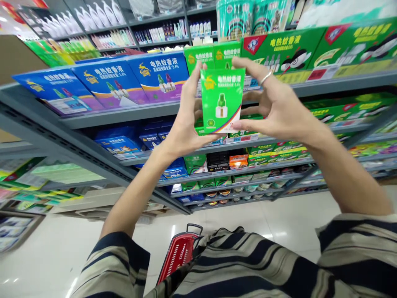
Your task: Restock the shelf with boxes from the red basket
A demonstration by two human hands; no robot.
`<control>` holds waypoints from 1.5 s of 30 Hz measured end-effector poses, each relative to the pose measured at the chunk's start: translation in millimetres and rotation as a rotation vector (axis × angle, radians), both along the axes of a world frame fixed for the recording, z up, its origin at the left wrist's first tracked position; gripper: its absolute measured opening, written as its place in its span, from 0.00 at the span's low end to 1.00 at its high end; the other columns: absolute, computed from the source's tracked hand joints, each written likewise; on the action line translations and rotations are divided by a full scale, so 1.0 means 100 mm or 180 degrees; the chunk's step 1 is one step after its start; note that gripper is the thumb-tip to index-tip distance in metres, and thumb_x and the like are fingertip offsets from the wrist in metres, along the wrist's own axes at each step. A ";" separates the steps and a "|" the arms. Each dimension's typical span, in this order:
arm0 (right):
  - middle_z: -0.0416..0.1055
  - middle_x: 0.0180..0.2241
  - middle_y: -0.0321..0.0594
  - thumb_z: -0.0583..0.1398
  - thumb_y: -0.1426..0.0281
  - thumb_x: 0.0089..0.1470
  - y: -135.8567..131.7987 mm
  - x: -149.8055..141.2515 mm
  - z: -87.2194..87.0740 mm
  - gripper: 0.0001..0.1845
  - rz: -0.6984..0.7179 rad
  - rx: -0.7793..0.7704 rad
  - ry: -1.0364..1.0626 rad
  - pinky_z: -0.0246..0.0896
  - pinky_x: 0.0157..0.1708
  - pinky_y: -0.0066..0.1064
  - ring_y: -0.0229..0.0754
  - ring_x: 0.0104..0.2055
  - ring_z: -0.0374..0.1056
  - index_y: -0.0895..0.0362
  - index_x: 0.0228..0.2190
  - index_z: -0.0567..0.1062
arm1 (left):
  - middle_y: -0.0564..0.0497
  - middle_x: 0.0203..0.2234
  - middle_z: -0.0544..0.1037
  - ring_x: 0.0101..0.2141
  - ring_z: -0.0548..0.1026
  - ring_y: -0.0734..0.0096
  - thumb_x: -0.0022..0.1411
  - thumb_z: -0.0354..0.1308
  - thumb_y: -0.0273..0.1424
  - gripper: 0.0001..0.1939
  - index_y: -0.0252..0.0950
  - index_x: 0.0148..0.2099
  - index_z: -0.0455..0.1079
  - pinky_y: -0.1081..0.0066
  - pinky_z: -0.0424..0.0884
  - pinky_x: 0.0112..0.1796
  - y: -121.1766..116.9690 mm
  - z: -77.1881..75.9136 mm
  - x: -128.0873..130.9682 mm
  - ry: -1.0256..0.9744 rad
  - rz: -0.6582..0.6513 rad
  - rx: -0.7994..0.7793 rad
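Observation:
A small green box [221,99] with a picture of a white and green bottle is held up in front of the shelf. My left hand [186,120] grips its left edge, thumb under the bottom and fingers over the top corner. My right hand [276,105], with a ring on one finger, pinches its right side at top and bottom. Two matching green boxes [214,56] stand on the shelf just behind it.
The grey metal shelf [124,114] carries blue boxes [108,82] on the left and large green boxes [310,47] on the right. Lower shelves hold more packs. A red shopping basket [178,252] hangs below by my body over a glossy white floor.

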State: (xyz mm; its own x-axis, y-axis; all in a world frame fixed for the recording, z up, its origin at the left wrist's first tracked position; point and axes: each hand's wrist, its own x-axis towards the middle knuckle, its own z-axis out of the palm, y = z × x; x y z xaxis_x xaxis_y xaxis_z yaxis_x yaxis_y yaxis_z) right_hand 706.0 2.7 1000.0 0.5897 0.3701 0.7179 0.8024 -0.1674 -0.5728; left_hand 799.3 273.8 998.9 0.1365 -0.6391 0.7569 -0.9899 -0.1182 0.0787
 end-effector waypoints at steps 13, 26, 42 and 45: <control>0.61 0.69 0.53 0.68 0.67 0.73 0.15 0.28 -0.41 0.35 -0.0460 -0.0483 -0.1572 0.81 0.66 0.46 0.58 0.74 0.63 0.53 0.73 0.63 | 0.40 0.80 0.54 0.78 0.60 0.34 0.75 0.65 0.57 0.42 0.52 0.78 0.50 0.35 0.71 0.69 0.25 -0.31 -0.09 -0.0730 0.0513 -0.0139; 0.64 0.75 0.46 0.55 0.78 0.78 0.17 1.10 -1.38 0.11 -0.1718 -0.1110 -0.2956 0.69 0.74 0.64 0.56 0.81 0.56 0.52 0.54 0.71 | 0.36 0.66 0.70 0.69 0.72 0.55 0.75 0.62 0.25 0.30 0.43 0.73 0.60 0.52 0.78 0.66 0.01 -1.22 0.31 -0.0251 0.0704 -0.0838; 0.73 0.67 0.58 0.52 0.65 0.80 0.52 0.97 -1.42 0.26 -0.2585 -0.1204 -0.1453 0.65 0.72 0.58 0.59 0.69 0.69 0.66 0.68 0.73 | 0.40 0.56 0.80 0.54 0.83 0.59 0.64 0.64 0.19 0.21 0.36 0.59 0.75 0.63 0.84 0.55 -0.17 -1.06 0.69 0.1080 0.1504 -0.1366; 0.74 0.65 0.61 0.54 0.59 0.80 0.55 0.98 -1.43 0.28 -0.2638 -0.1326 -0.1244 0.57 0.76 0.63 0.63 0.73 0.64 0.67 0.65 0.76 | 0.39 0.53 0.83 0.54 0.84 0.54 0.64 0.63 0.18 0.19 0.34 0.56 0.76 0.57 0.82 0.59 -0.22 -0.98 0.73 0.1177 0.1746 -0.1295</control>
State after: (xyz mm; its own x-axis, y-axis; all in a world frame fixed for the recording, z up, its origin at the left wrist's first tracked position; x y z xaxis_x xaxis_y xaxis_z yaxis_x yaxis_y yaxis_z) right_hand 804.4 57.6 856.8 0.5258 0.2154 0.8229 0.4612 -0.8850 -0.0630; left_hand 871.8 252.3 901.2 0.6425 -0.0887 0.7611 -0.6990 -0.4749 0.5347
